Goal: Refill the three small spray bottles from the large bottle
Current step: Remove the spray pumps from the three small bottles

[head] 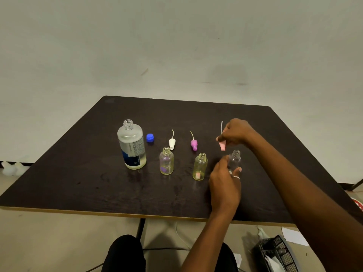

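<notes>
While left hand (224, 183) grips clear bottle (235, 160) (uncapped), right hand (236, 132) pinches pink sprayer (222, 146) nearby

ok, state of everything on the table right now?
large bottle: uncapped, upright, holds liquid
blue cap: off, lying beside it
left small bottle: open, upright
middle small bottle: open, upright
right small bottle: open, gripped by left hand
white spray head: off, lying on table
purple spray head: off, lying on table
pink spray head: off, pinched in right hand

Dark brown table (98, 163); blue cap (150, 137); white sprayer (172, 143); purple sprayer (194, 144); pink sprayer (222, 146); yellowish bottle (200, 167).
</notes>
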